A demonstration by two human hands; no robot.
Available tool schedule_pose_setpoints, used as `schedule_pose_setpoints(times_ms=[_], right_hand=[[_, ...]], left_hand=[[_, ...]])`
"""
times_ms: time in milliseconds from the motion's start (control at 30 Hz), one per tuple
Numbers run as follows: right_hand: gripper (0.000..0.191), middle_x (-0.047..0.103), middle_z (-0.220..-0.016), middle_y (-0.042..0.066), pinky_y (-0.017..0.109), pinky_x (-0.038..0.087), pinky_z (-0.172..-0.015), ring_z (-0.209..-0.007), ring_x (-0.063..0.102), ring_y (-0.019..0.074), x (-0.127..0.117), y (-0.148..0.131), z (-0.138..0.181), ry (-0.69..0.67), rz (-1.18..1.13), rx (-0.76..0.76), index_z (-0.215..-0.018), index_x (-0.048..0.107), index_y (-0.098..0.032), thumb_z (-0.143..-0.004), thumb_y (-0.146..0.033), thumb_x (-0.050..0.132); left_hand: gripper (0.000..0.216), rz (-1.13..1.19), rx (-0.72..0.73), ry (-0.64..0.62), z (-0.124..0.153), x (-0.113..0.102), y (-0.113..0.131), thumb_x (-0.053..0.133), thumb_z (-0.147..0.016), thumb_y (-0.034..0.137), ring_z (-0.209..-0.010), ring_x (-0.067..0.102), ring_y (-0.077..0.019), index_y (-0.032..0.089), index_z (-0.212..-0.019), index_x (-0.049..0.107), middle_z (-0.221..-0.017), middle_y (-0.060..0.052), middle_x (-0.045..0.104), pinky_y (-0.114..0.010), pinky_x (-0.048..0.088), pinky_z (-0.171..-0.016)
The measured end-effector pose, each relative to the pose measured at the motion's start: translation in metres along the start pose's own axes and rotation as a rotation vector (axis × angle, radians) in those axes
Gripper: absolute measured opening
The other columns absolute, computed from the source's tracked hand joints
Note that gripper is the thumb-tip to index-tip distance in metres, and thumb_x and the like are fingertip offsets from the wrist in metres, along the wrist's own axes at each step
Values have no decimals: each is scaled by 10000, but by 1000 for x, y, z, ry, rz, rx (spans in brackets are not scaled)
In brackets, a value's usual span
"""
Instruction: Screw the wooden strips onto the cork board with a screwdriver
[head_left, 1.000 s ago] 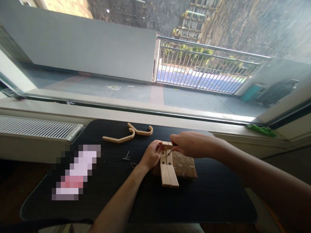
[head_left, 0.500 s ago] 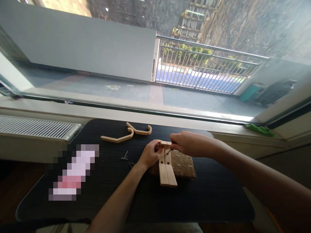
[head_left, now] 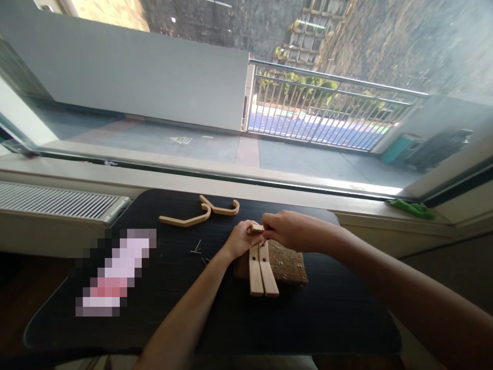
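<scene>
Between the far and near edges of the black, round-cornered counter (head_left: pixel 327 308), the left hand (head_left: pixel 242 239) has two pale, bent wooden bars (head_left: pixel 256 275) in its grip, while the right hand (head_left: pixel 288 228), grip impossible to tell, seemingly fastens them, needing steady alignment.

Wooden pieces (head_left: pixel 256 275) partly hidden by hands (head_left: pixel 287 229), pixelated item (head_left: pixel 115 272) unidentifiable, radiator (head_left: pixel 57 203) cut off at left edge
</scene>
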State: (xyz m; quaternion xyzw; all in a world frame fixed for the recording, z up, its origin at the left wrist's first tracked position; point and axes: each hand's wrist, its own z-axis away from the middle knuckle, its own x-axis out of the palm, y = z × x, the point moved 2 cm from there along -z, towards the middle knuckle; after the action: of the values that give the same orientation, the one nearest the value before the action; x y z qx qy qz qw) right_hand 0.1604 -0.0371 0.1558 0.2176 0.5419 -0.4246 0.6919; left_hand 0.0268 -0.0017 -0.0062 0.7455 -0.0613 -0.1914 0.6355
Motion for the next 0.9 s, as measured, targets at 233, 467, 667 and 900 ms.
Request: schedule_pose_setpoints(times_ms=[233, 467, 667, 900], right_hand=[[157, 621, -747, 31, 267, 261, -519, -593, 451, 127, 1, 0, -3, 11, -29, -4, -921, 543, -187, -947, -299, 435], [200, 639, -779, 57, 287, 257, -499, -588, 490, 154, -9, -9, 2, -5, 13, 0, -1041, 502, -165, -881, -274, 451], [84, 644, -766, 76, 330, 261, -507, -578, 522, 182, -12, -9, 3, -37, 49, 48, -923, 472, -208, -884, -200, 397], [101, 661, -784, 88, 378, 308, -546, -633, 573, 227, -8, -6, 2, -19, -37, 84, -890, 479, -276, -914, -204, 411]], left_hand=[[128, -38, 29, 36, 1, 2, -6, 715, -704, 191, -738, 602, -152, 156, -821, 676, -765, -16, 666, -230, 488, -663], [131, -78, 30, 49, 2, 1, 1, 695, -717, 189, -769, 611, -160, 162, -844, 706, -793, -16, 692, -230, 478, -682], [117, -68, 43, 43, 4, 2, 4, 688, -733, 205, -746, 636, -151, 164, -842, 703, -805, -20, 715, -223, 483, -671], [116, -122, 51, 57, 5, 0, 4, 684, -735, 197, -757, 637, -162, 179, -847, 707, -806, -19, 720, -241, 489, -702]])
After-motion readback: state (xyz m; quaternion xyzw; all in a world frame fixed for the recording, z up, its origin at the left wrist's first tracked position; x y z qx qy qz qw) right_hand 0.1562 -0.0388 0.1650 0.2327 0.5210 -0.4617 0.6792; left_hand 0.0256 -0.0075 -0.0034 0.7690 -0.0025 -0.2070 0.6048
